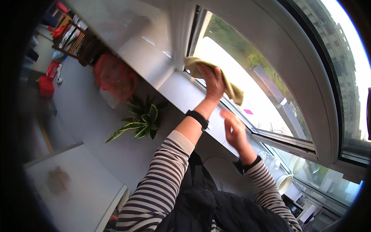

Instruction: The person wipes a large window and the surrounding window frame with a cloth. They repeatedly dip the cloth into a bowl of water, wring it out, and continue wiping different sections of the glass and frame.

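Observation:
My left hand (pixel 213 82) holds a folded yellow-green cloth (pixel 234 91), its palm side turned to the window glass (pixel 223 58). Whether the cloth touches the pane, I cannot tell. Lower and to the right, my right hand (pixel 236 132) is raised near the window frame, slightly blurred, its fingers apart from the thumb and nothing in it. Below both hands runs a pale windowsill (pixel 175 88). A small pink patch (pixel 248 111) shows at the lower part of the pane.
On the floor stand a snake plant (pixel 147 121) and a red plastic bag (pixel 114 76). A wooden chair (pixel 69 40) and red boxes (pixel 46 85) are farther left. A white tabletop (pixel 87 174) is at lower left. White pot (pixel 284 184) stands by the right-hand window.

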A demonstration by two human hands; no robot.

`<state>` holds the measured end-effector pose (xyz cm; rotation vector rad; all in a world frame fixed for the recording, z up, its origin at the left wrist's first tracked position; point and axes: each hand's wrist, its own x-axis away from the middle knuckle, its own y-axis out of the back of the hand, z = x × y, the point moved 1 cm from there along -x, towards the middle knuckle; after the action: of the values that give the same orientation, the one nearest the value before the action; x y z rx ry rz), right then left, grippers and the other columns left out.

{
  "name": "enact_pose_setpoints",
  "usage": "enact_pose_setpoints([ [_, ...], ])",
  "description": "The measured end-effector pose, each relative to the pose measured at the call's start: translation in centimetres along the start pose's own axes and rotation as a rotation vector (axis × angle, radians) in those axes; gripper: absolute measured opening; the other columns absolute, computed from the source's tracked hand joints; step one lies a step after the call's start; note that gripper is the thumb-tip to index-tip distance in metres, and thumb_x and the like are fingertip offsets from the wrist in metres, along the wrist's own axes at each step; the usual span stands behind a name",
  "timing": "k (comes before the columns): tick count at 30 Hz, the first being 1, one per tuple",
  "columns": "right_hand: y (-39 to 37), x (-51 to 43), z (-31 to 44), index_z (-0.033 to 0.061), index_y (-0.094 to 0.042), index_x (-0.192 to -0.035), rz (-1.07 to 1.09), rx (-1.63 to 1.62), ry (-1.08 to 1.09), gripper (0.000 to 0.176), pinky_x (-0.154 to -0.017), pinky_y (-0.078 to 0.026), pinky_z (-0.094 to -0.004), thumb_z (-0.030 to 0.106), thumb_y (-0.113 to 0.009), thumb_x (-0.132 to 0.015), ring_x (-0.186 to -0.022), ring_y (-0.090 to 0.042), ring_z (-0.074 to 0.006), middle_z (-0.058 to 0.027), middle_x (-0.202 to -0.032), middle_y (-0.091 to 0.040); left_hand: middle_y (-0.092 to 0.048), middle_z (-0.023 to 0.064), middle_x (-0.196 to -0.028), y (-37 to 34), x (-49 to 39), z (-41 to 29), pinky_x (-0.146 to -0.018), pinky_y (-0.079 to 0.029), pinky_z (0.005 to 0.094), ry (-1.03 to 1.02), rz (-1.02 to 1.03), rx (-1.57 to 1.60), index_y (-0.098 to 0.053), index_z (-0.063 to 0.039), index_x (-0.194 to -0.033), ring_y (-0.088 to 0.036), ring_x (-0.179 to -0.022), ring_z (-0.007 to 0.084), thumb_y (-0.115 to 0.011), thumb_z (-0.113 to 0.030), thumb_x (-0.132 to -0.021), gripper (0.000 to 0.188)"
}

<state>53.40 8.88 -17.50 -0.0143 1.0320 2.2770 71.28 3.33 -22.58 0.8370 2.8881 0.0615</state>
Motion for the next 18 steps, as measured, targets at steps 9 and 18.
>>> enact_pose_setpoints([
  [9, -5.6, 17.7, 3.3, 0.0063, -0.065, -0.110, 0.276, -0.119, -0.477, 0.024, -0.085, -0.053, -0.0391, 0.003, -0.056, -0.088, -0.100, -0.065, -0.0323, -0.0135, -0.110, -0.067, -0.019, 0.0290, -0.151, -6.9, 5.8, -2.3, -0.115, -0.012, 0.0578, -0.737, -0.166, -0.239, -0.025, 0.004, -0.143, -0.011, -0.142, 0.0485, -0.044, -0.040, -0.095, 0.068],
  [18, -10.5, 16.8, 4.4, 0.0060, -0.064, -0.112, 0.057, -0.177, -0.678, 0.022, -0.088, -0.051, -0.0378, 0.008, -0.056, -0.091, -0.102, -0.063, -0.0323, -0.0136, -0.111, -0.066, -0.046, 0.0125, -0.139, -2.9, 2.3, 7.7, -0.108, -0.037, 0.0419, -0.903, 0.783, -0.090, -0.035, -0.012, -0.141, -0.044, -0.129, 0.0233, -0.049, -0.040, -0.097, 0.054],
])
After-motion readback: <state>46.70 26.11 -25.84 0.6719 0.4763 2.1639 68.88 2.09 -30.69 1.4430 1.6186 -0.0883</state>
